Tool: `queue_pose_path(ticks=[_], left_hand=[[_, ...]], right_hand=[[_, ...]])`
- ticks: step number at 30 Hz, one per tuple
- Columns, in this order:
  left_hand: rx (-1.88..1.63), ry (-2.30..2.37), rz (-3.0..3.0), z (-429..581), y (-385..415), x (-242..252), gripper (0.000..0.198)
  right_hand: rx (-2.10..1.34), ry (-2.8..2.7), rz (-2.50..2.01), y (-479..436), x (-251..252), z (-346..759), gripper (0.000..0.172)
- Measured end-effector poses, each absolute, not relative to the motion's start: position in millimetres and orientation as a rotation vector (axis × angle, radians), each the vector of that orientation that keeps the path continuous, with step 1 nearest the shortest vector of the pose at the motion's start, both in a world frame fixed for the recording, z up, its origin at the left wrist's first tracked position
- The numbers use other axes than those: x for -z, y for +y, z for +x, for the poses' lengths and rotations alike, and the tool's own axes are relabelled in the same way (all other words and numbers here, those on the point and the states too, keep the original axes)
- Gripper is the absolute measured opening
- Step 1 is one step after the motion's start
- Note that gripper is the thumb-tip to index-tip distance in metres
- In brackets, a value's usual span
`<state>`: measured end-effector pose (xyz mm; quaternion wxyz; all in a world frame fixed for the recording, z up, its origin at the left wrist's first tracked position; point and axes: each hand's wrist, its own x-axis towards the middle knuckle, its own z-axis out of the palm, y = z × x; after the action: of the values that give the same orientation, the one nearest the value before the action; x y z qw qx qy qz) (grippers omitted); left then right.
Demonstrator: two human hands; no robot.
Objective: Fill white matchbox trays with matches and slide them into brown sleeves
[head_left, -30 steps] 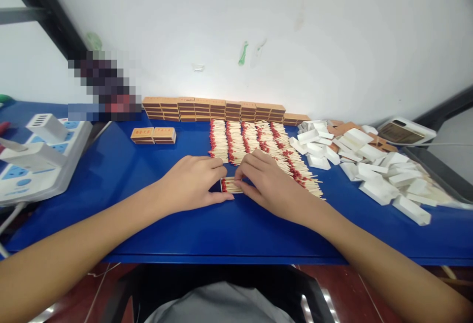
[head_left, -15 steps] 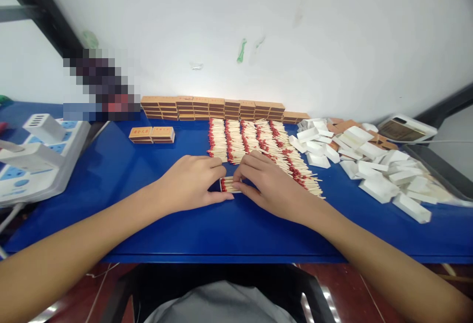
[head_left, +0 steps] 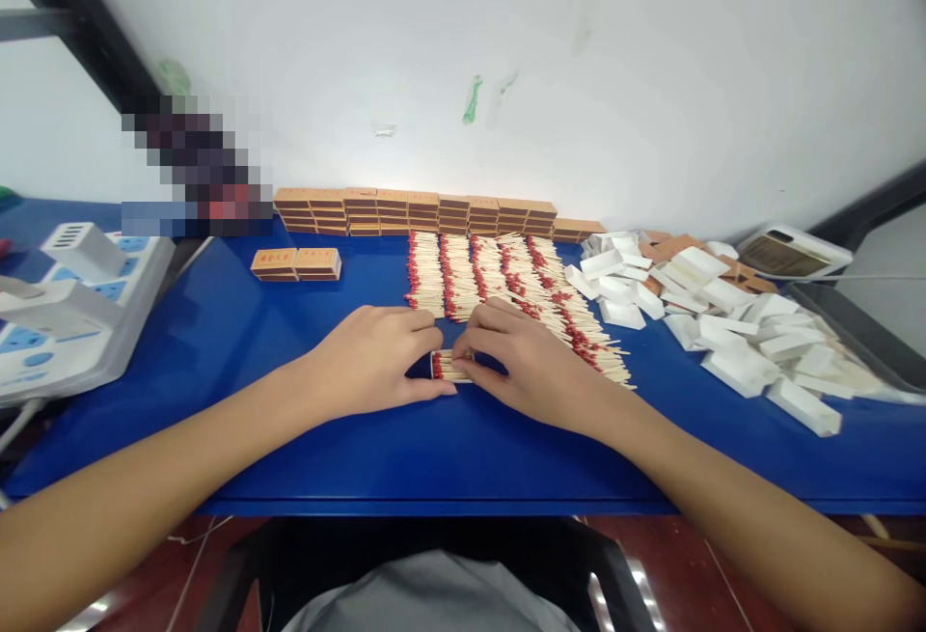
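Note:
A small white matchbox tray [head_left: 432,365] lies on the blue table between my hands, with red-headed matches [head_left: 445,366] inside it. My left hand [head_left: 376,357] is closed around the tray's left end, thumb on the near side and fingers on the far side. Over the tray's right part, my right hand [head_left: 525,357] has its thumb and fingertips pinched together at the matches; exactly what lies in the pinch is hidden. Just beyond both hands, loose matches [head_left: 488,270] are laid out in several rows, their red heads towards the left.
Closed matchboxes [head_left: 412,212] are stacked along the wall, and two more matchboxes [head_left: 296,263] sit at the left. White trays [head_left: 745,323] are heaped on the right, near a phone [head_left: 796,251]. A power strip [head_left: 108,323] with plugs occupies the table's left end.
My right fingertips have shifted slightly to the left over the matches in the tray. My left hand stays in place on the tray.

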<state>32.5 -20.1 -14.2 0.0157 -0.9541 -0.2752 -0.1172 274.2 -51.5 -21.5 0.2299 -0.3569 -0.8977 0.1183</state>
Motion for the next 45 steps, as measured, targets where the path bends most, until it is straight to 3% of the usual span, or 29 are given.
queue_pose_path(ticks=[8, 16, 45], left_hand=[[0.356, -0.866, -2.967, 33, -19, 14, 0.039], [0.324, -0.903, -2.963, 33, -20, 13, 0.041], [0.332, -0.875, -2.96, 32, -20, 14, 0.041]], right_hand=[[-0.366, -2.449, -0.96, -49, 16, 280, 0.01], [0.069, -2.464, -1.169, -27, 27, 292, 0.016], [-0.009, -2.566, -1.243, -24, 28, 286, 0.017]])
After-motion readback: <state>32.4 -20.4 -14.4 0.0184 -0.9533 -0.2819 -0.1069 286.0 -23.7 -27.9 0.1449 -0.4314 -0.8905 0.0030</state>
